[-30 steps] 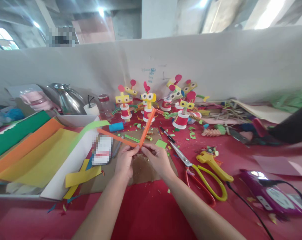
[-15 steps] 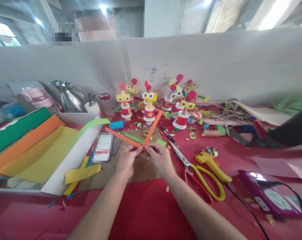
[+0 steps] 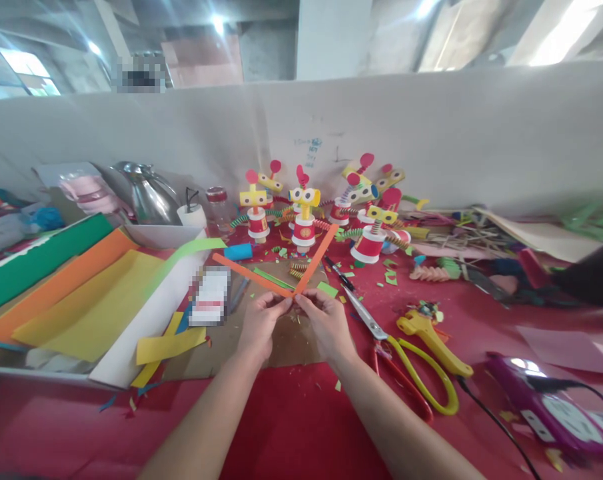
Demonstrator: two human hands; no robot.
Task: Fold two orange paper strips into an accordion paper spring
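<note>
Two orange paper strips [image 3: 319, 257] meet in a V, their lower ends joined between my fingertips. My left hand [image 3: 261, 325] pinches the V's corner from the left, thumb and fingers together. From the other side, my right hand [image 3: 326, 320] pinches the same corner. Both hands hover over a brown cardboard sheet [image 3: 294, 343]. Just beyond them lie green paper strips [image 3: 274, 278] and small coiled paper springs [image 3: 298, 270]. Several paper-cup figures [image 3: 304, 227] with yellow heads and springy arms stand at the back.
On the left sits a white box [image 3: 146, 320] of coloured paper sheets. To the right lie large scissors [image 3: 376, 327] with red and yellow handles, a yellow glue gun [image 3: 434, 340] and a purple device [image 3: 556, 400] with a cord. A steel jug [image 3: 148, 193] stands at back left.
The view has shifted slightly, so everything sits a little further right. Both hands keep their pinch on the strips' corner, and the V shape looks nearly the same.
</note>
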